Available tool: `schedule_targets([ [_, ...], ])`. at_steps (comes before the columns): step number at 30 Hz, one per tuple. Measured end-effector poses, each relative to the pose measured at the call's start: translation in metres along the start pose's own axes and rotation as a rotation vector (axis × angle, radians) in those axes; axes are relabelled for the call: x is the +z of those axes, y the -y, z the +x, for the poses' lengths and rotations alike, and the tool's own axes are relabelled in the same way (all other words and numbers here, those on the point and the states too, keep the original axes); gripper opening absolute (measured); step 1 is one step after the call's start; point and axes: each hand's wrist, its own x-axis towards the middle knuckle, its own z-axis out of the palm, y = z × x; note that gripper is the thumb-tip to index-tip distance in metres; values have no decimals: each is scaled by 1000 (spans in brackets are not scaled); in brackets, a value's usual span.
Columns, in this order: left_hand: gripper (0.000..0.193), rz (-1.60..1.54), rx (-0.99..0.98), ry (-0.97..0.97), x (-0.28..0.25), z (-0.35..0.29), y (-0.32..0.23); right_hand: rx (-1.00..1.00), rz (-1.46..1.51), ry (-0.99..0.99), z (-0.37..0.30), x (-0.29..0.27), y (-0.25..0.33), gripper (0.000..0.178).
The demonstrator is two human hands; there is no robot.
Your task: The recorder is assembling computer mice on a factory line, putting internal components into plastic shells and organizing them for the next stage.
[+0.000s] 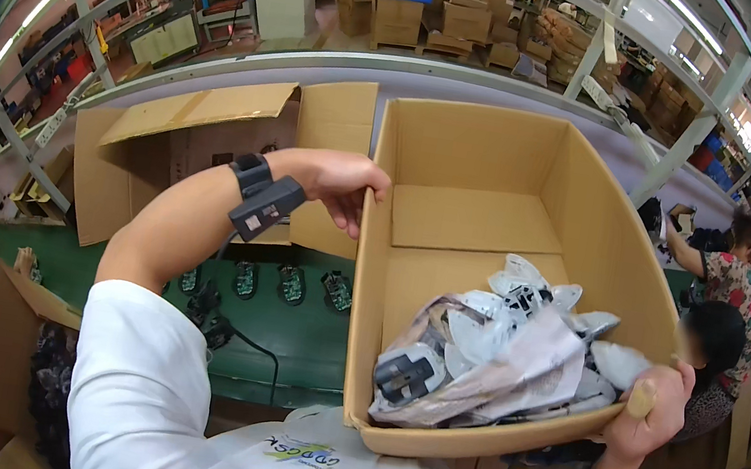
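Head view: left hand (343, 192) closed on the left rim of a deep cardboard carton (472, 152), right hand (646, 415) clasping the near right corner; opposed grips, presumably for balance. Any support underneath hidden. Inside, pale plastic-wrapped parts (478, 334) heaped at the near end, probably through a tilt that way. Farther left, small dark units (291, 285) spaced along a green bench (236, 370), apparently for separation; behind, an open cardboard box (198, 113).
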Motion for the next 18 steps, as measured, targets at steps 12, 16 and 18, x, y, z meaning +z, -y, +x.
schedule_targets([
  [12,91,-235,805,-306,43,113,98,100,96,117,92,-31,-36,38],
  [16,107,257,1214,-441,68,104,127,340,161,188,107,-42,-81,44],
  [18,108,193,1337,-499,88,87,113,394,261,204,116,-53,-115,46],
])
